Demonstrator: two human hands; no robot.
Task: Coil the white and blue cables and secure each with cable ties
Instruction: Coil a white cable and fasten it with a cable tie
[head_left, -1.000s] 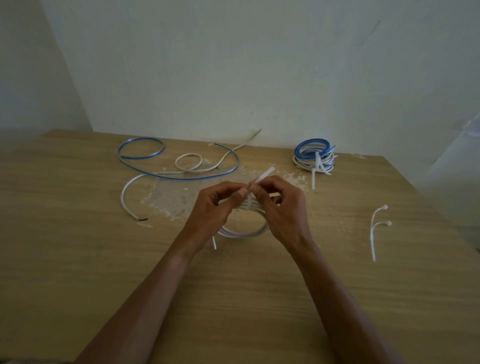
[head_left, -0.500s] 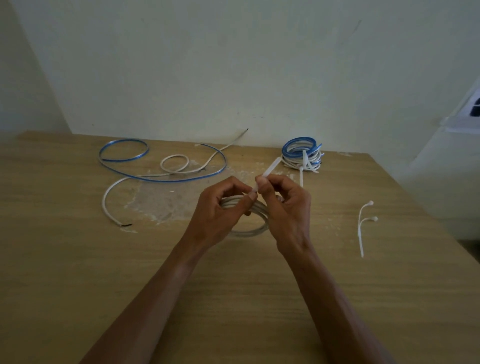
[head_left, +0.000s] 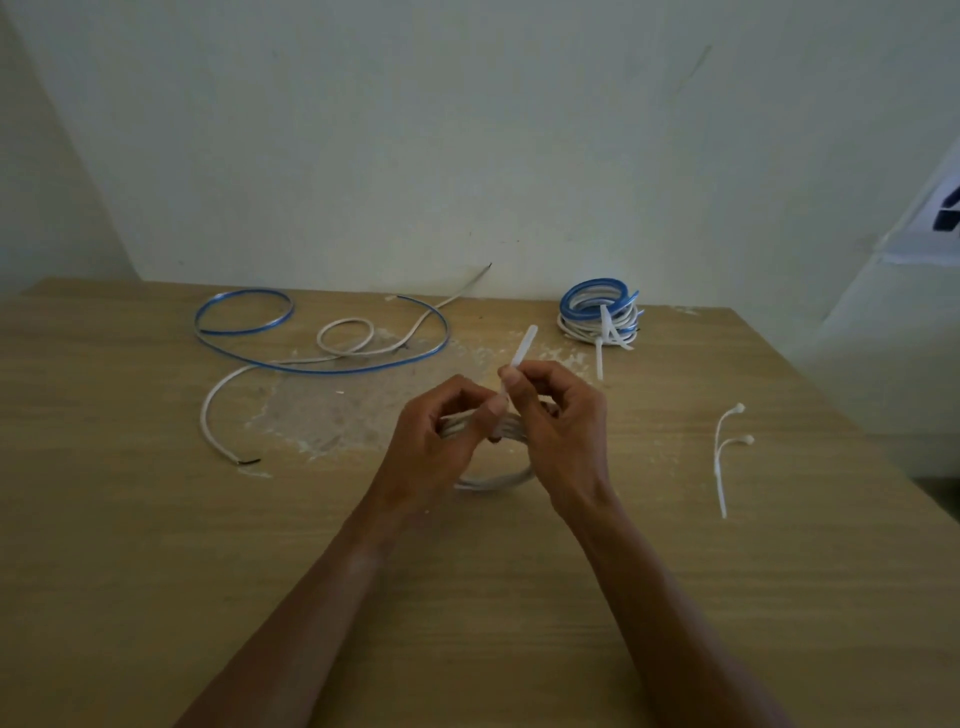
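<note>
A small white cable coil (head_left: 496, 480) stands between my hands at the table's middle. My left hand (head_left: 441, 441) grips the coil's top strands, thumb pressed near the tie's head. My right hand (head_left: 563, 426) pinches the tail of a white cable tie (head_left: 522, 348), which sticks up and away past my fingers. The tie's loop round the coil is mostly hidden by my fingers. A loose blue cable (head_left: 322, 366) and a loose white cable (head_left: 218, 410) sprawl at the back left.
Tied blue and white coils (head_left: 597, 312) are stacked at the back right by the wall. Two spare cable ties (head_left: 722, 457) lie to the right of my hands. The wooden table (head_left: 156, 571) has a scuffed pale patch in its middle.
My right hand has drawn the tie's tail further up and out. The coil has lifted slightly in my left hand's grip. The view has shifted a little.
</note>
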